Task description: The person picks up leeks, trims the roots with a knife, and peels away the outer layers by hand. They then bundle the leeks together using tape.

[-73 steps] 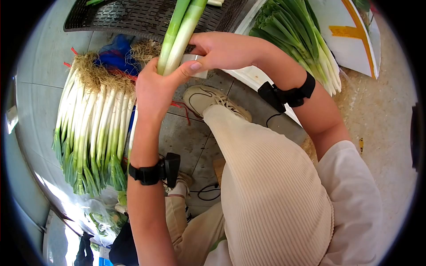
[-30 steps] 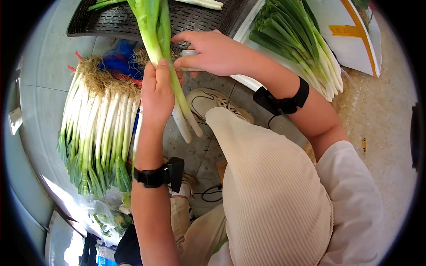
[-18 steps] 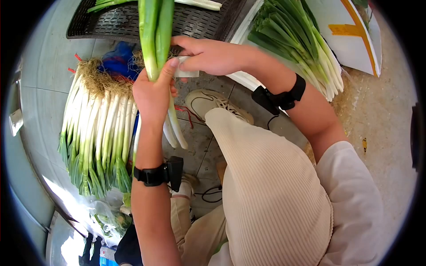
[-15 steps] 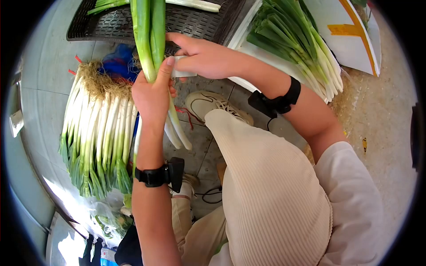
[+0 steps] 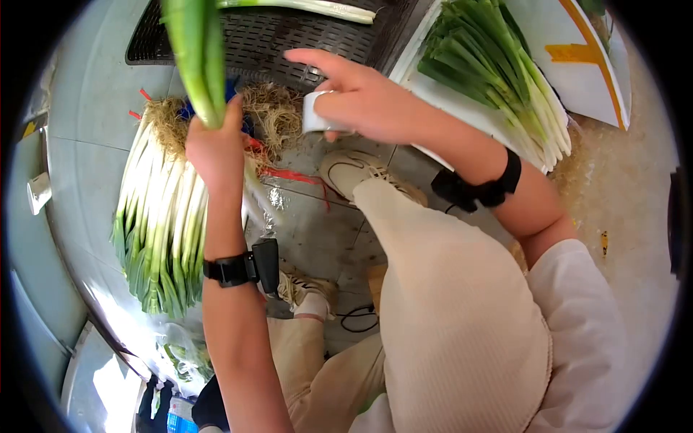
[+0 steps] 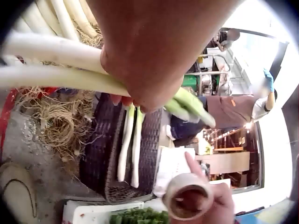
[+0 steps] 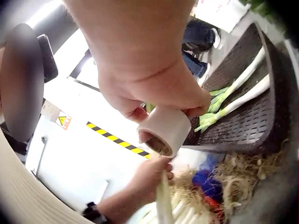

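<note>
My left hand point(image 5: 216, 148) grips a few large green onions point(image 5: 193, 58), their leaves pointing up toward the left of the crate. The white stalk ends hang out below the fist, blurred in the head view. My right hand point(image 5: 368, 101) holds a roll of white tape point(image 5: 310, 114), index finger stretched out past it. In the right wrist view the tape roll point(image 7: 173, 123) sits between thumb and fingers, its hollow core showing. A gap separates the tape from the onions. Beneath the left forearm lies a row of green onions point(image 5: 155, 216) with roots attached.
A dark slatted plastic crate point(image 5: 289, 43) with loose green onions stands ahead. Trimmed roots point(image 5: 271, 115) and red string point(image 5: 296, 175) lie on the floor. More onions point(image 5: 505, 72) fill a white foam box at right. A person in an apron point(image 6: 229, 111) stands beyond.
The left hand has swung left with the onions, away from the right hand. The tape roll, close beside the onions half a second ago, now stands apart from them, still in the right hand.
</note>
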### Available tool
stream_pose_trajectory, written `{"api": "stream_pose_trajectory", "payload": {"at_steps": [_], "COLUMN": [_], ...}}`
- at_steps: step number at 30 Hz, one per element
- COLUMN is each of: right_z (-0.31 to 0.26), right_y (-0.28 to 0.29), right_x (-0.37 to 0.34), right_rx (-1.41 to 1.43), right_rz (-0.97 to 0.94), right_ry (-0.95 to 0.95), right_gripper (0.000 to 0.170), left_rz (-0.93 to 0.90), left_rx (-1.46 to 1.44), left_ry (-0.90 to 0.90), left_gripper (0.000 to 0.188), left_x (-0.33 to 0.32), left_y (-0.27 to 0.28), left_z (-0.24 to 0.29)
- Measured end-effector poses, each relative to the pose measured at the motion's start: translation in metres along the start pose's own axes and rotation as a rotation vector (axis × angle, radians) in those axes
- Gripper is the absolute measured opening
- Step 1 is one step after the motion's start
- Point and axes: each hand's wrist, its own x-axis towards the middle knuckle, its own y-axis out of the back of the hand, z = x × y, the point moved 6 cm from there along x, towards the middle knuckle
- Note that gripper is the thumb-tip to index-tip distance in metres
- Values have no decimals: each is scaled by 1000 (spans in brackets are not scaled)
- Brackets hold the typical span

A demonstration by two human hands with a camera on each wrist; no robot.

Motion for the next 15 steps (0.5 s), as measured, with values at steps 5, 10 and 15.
{"api": "stream_pose_trajectory", "payload": {"at_steps": [5, 10, 15], "right_z": [19, 14, 54], "right_y": [4, -21, -52], "right_x": [6, -7, 3], "right_rx": [-106, -44, 137], "right_rz": [-82, -301, -381], "right_ry": [-22, -168, -306], "right_gripper": [56, 37, 62], "left_rz": [160, 294, 180], "left_rx": [-649, -770, -1258], "left_ry": [-142, -264, -222], "left_gripper": [26, 12, 13], "left_x": [8, 6, -1], "left_y": [33, 69, 62], "left_z": [23, 16, 0]}}
